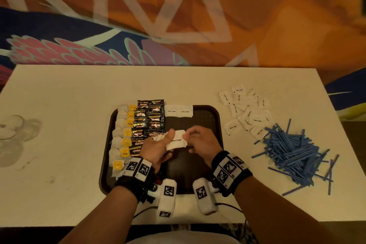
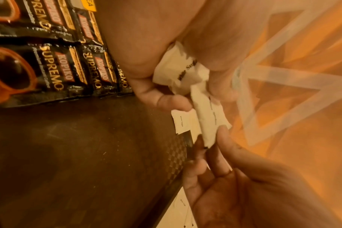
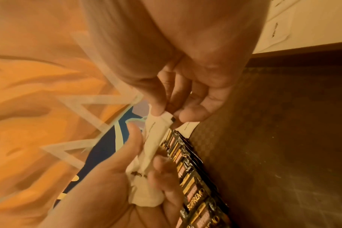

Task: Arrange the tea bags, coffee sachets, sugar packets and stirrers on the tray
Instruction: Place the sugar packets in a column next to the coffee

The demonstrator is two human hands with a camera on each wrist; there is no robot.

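Over the middle of the dark tray [image 1: 212, 121], my left hand [image 1: 165, 140] grips a small bunch of white sugar packets [image 2: 178, 72]. My right hand [image 1: 188, 137] pinches the end of one packet [image 1: 177, 140] that sticks out of the bunch [image 3: 156, 138]. On the tray, tea bags [image 1: 122, 136] form a column at the left. Black coffee sachets [image 1: 150, 119] lie in two columns beside them. Two sugar packets [image 1: 178, 111] lie side by side at the tray's far edge. The blue stirrers [image 1: 293, 154] lie heaped on the table to the right.
Loose sugar packets [image 1: 245, 111] are scattered on the white table right of the tray, just beyond the stirrers. Clear glassware [image 1: 13, 130] stands at the table's far left edge. A patterned orange carpet lies beyond the table.
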